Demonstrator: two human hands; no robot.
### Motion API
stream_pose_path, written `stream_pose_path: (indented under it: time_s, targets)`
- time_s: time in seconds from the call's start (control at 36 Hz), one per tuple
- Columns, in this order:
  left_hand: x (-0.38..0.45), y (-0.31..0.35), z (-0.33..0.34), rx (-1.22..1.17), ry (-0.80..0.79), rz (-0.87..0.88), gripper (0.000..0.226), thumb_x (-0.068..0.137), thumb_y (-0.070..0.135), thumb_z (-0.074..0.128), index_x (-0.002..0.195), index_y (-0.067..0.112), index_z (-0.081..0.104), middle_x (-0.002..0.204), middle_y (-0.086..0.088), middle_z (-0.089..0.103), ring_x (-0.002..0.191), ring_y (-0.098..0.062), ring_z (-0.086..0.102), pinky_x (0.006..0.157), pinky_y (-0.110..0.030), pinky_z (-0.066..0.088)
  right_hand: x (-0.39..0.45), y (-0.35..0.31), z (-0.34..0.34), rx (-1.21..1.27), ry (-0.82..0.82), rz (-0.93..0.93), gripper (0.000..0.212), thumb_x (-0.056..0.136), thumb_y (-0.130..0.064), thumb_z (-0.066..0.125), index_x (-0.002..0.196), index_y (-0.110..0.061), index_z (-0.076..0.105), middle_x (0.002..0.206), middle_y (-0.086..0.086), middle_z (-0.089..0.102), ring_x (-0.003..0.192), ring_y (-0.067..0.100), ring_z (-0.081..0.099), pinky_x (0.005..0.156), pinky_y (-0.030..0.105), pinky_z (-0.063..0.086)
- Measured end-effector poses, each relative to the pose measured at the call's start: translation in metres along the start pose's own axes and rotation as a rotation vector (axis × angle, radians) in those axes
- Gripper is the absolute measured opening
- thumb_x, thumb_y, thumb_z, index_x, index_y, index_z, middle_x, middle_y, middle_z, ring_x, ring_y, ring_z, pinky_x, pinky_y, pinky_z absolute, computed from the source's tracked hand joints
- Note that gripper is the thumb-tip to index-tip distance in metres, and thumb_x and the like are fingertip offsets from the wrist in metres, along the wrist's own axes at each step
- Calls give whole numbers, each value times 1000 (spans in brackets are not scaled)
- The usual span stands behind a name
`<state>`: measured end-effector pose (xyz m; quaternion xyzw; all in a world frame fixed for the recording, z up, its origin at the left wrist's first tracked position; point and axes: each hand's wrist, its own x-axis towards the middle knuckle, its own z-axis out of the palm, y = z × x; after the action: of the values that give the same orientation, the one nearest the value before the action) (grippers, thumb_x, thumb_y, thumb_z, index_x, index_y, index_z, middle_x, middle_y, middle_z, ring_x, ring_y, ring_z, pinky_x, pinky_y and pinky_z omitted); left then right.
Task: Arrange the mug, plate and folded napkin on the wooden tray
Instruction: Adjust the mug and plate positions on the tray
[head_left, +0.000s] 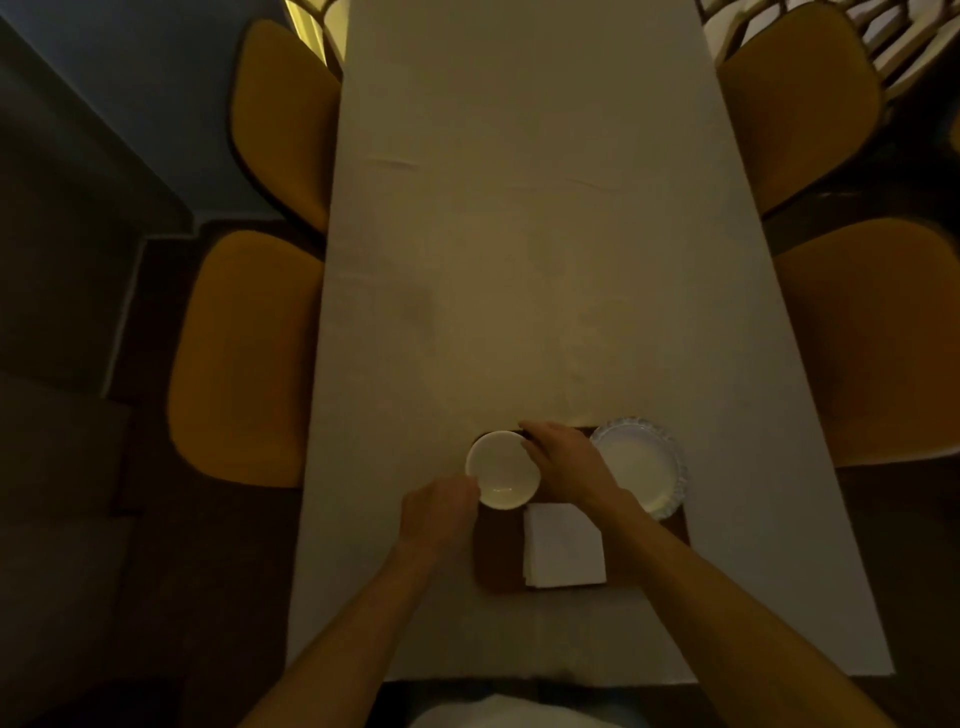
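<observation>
Mug (503, 470) placement is underway: my left hand (439, 512) and right hand (563, 460) cup its sides, fingers curled, on the tray (491, 566). Plate (641, 465) and napkin (563, 545) already sit right of the mug, so next I let go gently.

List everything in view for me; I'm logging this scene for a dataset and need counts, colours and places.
table: 1, pale cloth-covered, centre
wooden tray: 1, dark brown, near end of the table
mug: 1, white, tray's far left corner
plate: 1, white with patterned rim, tray's far right
folded napkin: 1, white, tray's near middle
chairs: 4, mustard yellow, two on each side
left hand: 1, at the mug's left side
right hand: 1, at the mug's right side
</observation>
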<state>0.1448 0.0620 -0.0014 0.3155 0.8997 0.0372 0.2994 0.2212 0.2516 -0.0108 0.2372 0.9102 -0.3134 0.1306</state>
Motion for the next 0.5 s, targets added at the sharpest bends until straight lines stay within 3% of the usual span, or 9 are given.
stream_pose_path:
  time_s: [0.19, 0.28, 0.42, 0.5]
  targets:
    - [3, 5, -5, 21, -56, -41, 25, 98, 19, 34, 96, 14, 58, 96, -9, 68, 86, -29, 66, 74, -39, 54, -3, 4, 0, 24, 42, -93, 24, 95, -34, 52, 115, -27, 62, 106, 2, 70, 95, 22, 63, 74, 32, 47]
    - [11, 2, -12, 0, -45, -62, 27, 98, 23, 32, 100, 15, 57, 101, -10, 67, 89, -30, 65, 75, -39, 52, -7, 6, 3, 46, 77, -102, 27, 96, -32, 51, 118, -25, 65, 108, -1, 72, 95, 18, 64, 72, 28, 45]
    - [25, 3, -23, 22, -17, -43, 32, 100, 31, 28, 108, 16, 55, 110, -11, 66, 98, -34, 64, 77, -39, 49, -14, 11, 11, 20, 126, -55, 27, 95, -38, 50, 106, -23, 69, 92, 2, 72, 82, 19, 65, 64, 36, 50]
    - [27, 4, -28, 1, -7, -51, 33, 99, 33, 27, 110, 16, 52, 111, -12, 65, 100, -34, 63, 81, -41, 50, -16, 12, 12, 17, 130, -29, 26, 95, -39, 49, 97, -22, 68, 88, 1, 70, 78, 19, 63, 60, 34, 46]
